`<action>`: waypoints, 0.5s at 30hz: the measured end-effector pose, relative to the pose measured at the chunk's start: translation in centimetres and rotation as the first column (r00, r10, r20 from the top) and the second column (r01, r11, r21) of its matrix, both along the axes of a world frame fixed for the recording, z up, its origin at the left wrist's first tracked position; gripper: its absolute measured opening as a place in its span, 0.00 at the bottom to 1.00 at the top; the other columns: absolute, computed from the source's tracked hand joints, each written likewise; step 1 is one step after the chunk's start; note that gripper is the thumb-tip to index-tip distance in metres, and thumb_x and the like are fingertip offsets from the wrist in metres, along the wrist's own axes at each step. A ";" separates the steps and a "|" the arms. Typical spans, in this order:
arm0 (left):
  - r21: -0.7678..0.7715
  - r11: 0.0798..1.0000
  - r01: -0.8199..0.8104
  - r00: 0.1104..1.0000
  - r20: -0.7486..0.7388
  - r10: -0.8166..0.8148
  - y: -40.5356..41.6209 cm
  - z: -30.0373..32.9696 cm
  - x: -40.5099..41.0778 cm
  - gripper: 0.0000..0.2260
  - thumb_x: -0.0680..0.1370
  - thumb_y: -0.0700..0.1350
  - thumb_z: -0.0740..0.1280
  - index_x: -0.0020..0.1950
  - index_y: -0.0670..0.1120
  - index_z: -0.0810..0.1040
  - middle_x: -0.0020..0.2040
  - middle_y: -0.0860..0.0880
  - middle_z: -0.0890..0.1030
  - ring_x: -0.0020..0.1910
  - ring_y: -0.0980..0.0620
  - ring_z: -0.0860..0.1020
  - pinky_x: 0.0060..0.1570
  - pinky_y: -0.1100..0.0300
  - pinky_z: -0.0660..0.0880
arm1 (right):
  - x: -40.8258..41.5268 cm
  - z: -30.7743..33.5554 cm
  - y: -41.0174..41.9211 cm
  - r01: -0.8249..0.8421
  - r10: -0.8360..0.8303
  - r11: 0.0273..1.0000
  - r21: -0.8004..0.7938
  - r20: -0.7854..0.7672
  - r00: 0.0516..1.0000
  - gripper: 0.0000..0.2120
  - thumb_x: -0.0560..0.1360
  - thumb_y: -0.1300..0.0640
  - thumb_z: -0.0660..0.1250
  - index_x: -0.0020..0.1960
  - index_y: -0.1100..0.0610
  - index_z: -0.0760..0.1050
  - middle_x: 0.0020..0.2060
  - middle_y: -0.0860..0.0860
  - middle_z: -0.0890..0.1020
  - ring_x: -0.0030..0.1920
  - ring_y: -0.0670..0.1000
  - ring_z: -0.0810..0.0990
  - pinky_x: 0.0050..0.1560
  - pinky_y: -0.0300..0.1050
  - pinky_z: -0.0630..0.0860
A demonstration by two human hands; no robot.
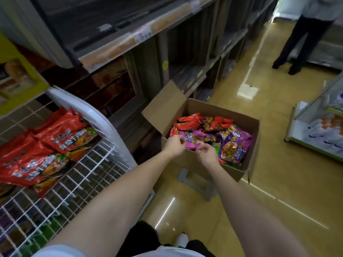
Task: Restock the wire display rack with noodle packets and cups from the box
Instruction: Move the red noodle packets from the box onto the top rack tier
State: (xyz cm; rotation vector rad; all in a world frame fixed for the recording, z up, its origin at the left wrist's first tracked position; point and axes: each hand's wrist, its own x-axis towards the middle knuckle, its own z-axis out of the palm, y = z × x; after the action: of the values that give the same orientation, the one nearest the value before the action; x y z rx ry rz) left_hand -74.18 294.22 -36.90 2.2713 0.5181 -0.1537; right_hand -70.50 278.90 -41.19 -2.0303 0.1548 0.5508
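A light, crinkly purple packet (194, 140) in the near box (255, 130) is pinched by both hands, left hand (174, 145) and right hand (207, 153); its edges are best held.

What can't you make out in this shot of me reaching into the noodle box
- Head view: whether the left hand and right hand actually grip the purple packet; curled fingers hide the contact.
- Any cups in the box; packets cover its contents.
- Print on the red packets on the wire rack: blurred.
- The rack's left side: cut off by the frame edge.
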 end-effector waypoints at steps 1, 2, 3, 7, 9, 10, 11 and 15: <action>0.009 0.999 0.039 0.999 -0.016 -0.039 -0.9 -0.5 1.0 0.05 0.78 0.41 0.66 0.45 0.42 0.81 0.45 0.46 0.83 0.47 0.46 0.81 0.49 0.53 0.78 | 0.3 0.0 -1.0 0.023 -0.023 1.000 -0.006 -0.014 1.000 0.08 0.75 0.61 0.70 0.40 0.52 0.75 0.38 0.53 0.82 0.43 0.57 0.82 0.52 0.55 0.80; 0.017 0.997 0.075 0.997 -0.028 -0.074 -1.5 -0.9 1.6 0.05 0.78 0.41 0.66 0.45 0.43 0.80 0.45 0.46 0.83 0.48 0.46 0.81 0.47 0.55 0.77 | 0.4 0.1 -1.8 0.042 -0.042 0.999 -0.015 -0.025 0.999 0.08 0.76 0.61 0.70 0.40 0.52 0.76 0.38 0.52 0.82 0.43 0.56 0.82 0.51 0.53 0.80; 0.029 0.994 0.107 0.994 -0.039 -0.106 -2.1 -1.4 2.2 0.04 0.78 0.41 0.67 0.44 0.44 0.79 0.44 0.47 0.82 0.48 0.46 0.81 0.46 0.56 0.75 | 0.7 0.1 -2.5 0.056 -0.057 0.998 -0.024 -0.036 0.998 0.08 0.76 0.61 0.70 0.41 0.52 0.76 0.39 0.52 0.82 0.43 0.55 0.82 0.50 0.51 0.80; 0.069 0.969 0.238 0.968 -0.094 -0.231 -3.6 -3.7 5.7 0.02 0.78 0.41 0.68 0.46 0.46 0.79 0.46 0.47 0.82 0.48 0.47 0.80 0.50 0.54 0.77 | 2.6 -1.1 -4.6 0.095 -0.098 0.993 -0.073 -0.045 0.994 0.07 0.76 0.60 0.70 0.42 0.50 0.77 0.41 0.51 0.83 0.41 0.52 0.80 0.42 0.43 0.75; 0.076 0.957 0.279 0.955 -0.132 -0.267 -4.1 -4.9 7.2 0.04 0.76 0.40 0.68 0.44 0.49 0.78 0.46 0.48 0.82 0.48 0.47 0.80 0.50 0.53 0.78 | 3.4 -1.8 -5.2 0.085 -0.090 0.990 -0.115 -0.034 0.995 0.05 0.77 0.60 0.70 0.44 0.51 0.78 0.42 0.49 0.82 0.42 0.50 0.79 0.38 0.42 0.72; 0.075 0.953 0.295 0.948 -0.146 -0.282 -4.0 -5.5 8.0 0.05 0.75 0.39 0.68 0.43 0.50 0.77 0.46 0.49 0.82 0.48 0.47 0.80 0.50 0.53 0.78 | 3.8 -2.0 -5.2 0.078 -0.083 0.988 -0.134 -0.031 0.996 0.04 0.77 0.60 0.70 0.46 0.52 0.78 0.42 0.49 0.81 0.42 0.50 0.79 0.38 0.41 0.71; 0.062 0.944 0.325 0.935 -0.169 -0.311 -4.2 -6.7 9.7 0.07 0.75 0.39 0.67 0.43 0.51 0.76 0.46 0.49 0.82 0.48 0.47 0.80 0.50 0.53 0.78 | 5.2 -2.9 -5.3 0.076 -0.084 0.985 -0.156 -0.043 0.996 0.04 0.77 0.61 0.69 0.46 0.53 0.78 0.41 0.49 0.81 0.43 0.50 0.79 0.38 0.41 0.72; 0.044 0.901 0.432 0.871 -0.279 -0.404 -4.2 -8.5 12.2 0.08 0.74 0.40 0.72 0.51 0.49 0.78 0.52 0.47 0.82 0.51 0.46 0.79 0.51 0.55 0.77 | 7.3 -3.5 -4.9 -0.058 0.033 0.976 -0.210 -0.122 0.992 0.04 0.78 0.61 0.69 0.49 0.53 0.80 0.44 0.50 0.83 0.47 0.51 0.81 0.47 0.44 0.77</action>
State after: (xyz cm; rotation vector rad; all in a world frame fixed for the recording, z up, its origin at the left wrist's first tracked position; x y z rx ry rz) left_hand -62.01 290.01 -45.43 2.4543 0.1572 -0.6705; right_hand -63.19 273.96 -44.74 -2.2142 0.2478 0.7095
